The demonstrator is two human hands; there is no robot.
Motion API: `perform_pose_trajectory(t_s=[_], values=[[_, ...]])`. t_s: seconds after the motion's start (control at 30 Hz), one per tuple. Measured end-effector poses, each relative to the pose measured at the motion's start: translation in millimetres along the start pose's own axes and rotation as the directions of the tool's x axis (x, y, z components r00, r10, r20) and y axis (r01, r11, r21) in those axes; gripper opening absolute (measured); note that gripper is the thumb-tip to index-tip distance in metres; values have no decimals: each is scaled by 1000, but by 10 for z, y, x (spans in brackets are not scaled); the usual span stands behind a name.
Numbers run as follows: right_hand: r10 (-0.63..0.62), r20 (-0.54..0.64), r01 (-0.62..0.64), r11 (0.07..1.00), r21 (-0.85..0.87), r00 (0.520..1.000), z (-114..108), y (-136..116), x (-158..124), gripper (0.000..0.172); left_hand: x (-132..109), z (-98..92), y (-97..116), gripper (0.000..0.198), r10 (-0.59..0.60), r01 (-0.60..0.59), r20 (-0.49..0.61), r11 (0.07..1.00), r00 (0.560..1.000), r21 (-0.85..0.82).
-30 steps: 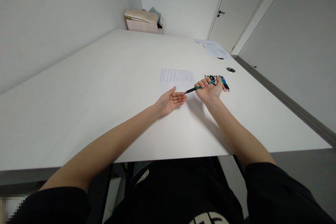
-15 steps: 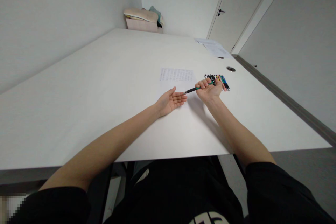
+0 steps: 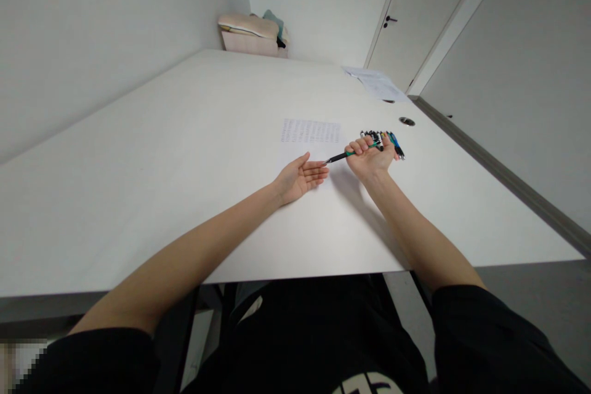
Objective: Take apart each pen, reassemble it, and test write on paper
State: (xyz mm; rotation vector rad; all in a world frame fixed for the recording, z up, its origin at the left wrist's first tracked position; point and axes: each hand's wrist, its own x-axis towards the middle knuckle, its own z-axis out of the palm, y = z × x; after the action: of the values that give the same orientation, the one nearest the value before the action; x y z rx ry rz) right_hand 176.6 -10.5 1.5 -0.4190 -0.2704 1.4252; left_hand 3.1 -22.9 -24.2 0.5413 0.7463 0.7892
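Note:
A pen (image 3: 338,157) with a black grip and green barrel lies across my right hand (image 3: 372,157), whose fingers are curled around it, palm up. Its metal tip points left, right at the fingertips of my left hand (image 3: 301,180). That hand is held palm up with fingers stretched out and thumb raised, holding nothing. Behind the two hands a printed sheet (image 3: 310,131) lies on the white table (image 3: 161,135); its near part is partly hidden by my left hand. A row of several pens (image 3: 396,144) lies just beyond my right hand, which covers part of it.
More papers (image 3: 376,82) lie at the far right of the table, near a round cable hole (image 3: 407,121). At the table's far end stands a box (image 3: 249,43) with folded cushions or cloths on it. A wall borders the left side.
My right hand's thumb has shifted slightly outward over the pens. Otherwise both hands and the pen stay almost where they were.

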Motion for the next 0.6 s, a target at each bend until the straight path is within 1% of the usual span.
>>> perform_pose_trajectory(t_s=[0.27, 0.6], values=[[5, -25, -6, 1000, -19, 1000, -6, -2, 2, 36, 7, -11, -7, 40, 3, -3, 9, 1000, 1000, -3], [-20, -41, 17, 997, -75, 999, -2, 1, -5, 40, 11, -15, -15, 37, 10, -10, -4, 1000, 1000, -9]])
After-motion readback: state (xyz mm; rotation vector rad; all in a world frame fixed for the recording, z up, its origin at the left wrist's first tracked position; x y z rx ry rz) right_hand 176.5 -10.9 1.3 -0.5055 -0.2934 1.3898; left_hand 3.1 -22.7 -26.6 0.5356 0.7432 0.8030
